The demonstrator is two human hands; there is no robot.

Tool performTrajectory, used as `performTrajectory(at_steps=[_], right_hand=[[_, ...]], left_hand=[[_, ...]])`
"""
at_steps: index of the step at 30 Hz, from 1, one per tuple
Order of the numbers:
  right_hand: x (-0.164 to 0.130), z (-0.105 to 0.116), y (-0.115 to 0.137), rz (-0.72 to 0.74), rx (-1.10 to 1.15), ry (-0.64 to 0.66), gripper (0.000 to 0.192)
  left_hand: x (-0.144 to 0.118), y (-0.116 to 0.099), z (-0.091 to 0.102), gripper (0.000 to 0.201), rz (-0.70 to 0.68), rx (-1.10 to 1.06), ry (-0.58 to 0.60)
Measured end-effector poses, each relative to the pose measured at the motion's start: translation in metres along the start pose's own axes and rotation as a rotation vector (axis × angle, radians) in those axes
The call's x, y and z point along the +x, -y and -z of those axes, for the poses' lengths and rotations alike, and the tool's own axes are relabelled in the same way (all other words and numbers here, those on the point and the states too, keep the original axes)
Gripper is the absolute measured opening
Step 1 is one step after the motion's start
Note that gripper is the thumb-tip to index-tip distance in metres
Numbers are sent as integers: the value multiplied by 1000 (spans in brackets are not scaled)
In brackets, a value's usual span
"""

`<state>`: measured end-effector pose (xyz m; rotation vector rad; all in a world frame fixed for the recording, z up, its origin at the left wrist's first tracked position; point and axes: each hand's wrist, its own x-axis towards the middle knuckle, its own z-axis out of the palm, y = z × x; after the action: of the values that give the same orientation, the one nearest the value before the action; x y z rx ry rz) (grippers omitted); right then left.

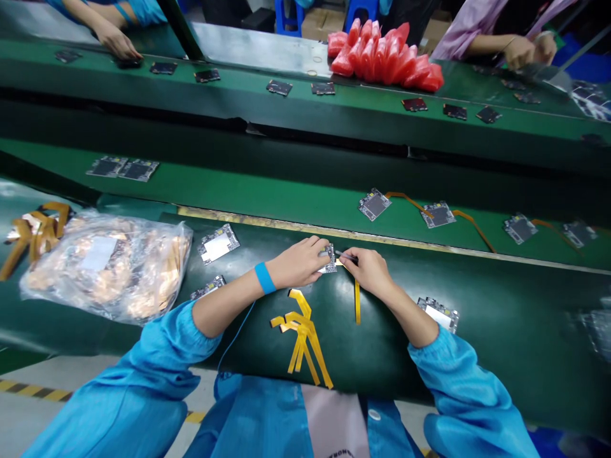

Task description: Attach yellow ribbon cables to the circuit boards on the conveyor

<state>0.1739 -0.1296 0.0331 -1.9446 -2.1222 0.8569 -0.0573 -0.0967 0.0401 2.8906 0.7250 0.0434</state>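
My left hand [300,262] grips a small circuit board [329,260] against the dark green mat [501,318]. My right hand [368,268] pinches a thin dark tool [347,257] whose tip meets the board's right edge. A yellow flex ribbon [357,300] hangs down from the board beneath my right hand. A loose pile of yellow flex ribbons [301,336] lies just below my left wrist, which wears a blue band.
Other boards lie on the mat [218,243], [439,313]. A clear bag of ribbons [107,266] sits at left. Boards with ribbons ride the green conveyor [286,197]. Red bags [386,60] and other people's hands [117,41], [525,51] are across the far belt.
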Motion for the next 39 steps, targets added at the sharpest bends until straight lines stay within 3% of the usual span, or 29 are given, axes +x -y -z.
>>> performTrajectory(at_steps=[9, 20, 26, 32, 39], right_hand=[[11, 8, 8, 26, -76, 52, 15], [9, 12, 9, 82, -134, 57, 14], [7, 17, 8, 206, -139, 31, 33], [13, 12, 6, 229, -102, 59, 11], [17, 12, -1, 233, -139, 67, 9]], left_hand=[[-1, -5, 2, 39, -8, 73, 46], [3, -12, 5, 38, -26, 94, 51], [4, -12, 6, 39, -27, 89, 49], [5, -12, 7, 34, -15, 52, 52], [4, -12, 8, 41, -8, 76, 72]])
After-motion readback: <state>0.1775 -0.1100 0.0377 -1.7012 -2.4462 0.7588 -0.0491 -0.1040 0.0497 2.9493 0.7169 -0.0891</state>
